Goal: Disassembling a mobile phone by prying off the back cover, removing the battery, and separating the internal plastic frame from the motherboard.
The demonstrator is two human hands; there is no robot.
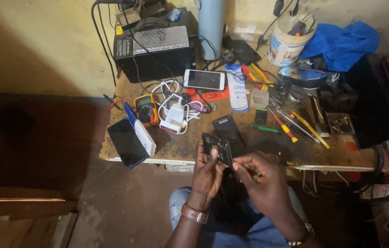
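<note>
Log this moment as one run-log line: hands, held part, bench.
left hand: holds black phone frame | right hand: fingertips pinched at frame edge | open phone: flat on workbench | screwdrivers: untouched

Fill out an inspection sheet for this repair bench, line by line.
Surface: worn wooden bench, stained, crowded.
Job's things: dark phone frame in the left hand; black phone lying just behind it.
Clutter: multimeter, white phone, screwdrivers, tool bucket, blue cloth.
Hands: left hand grips the frame; right hand pinches at its edge.
Cables: white leads tangled mid-bench; black wires up the wall.
Surroundings: dim room, bare floor.
</note>
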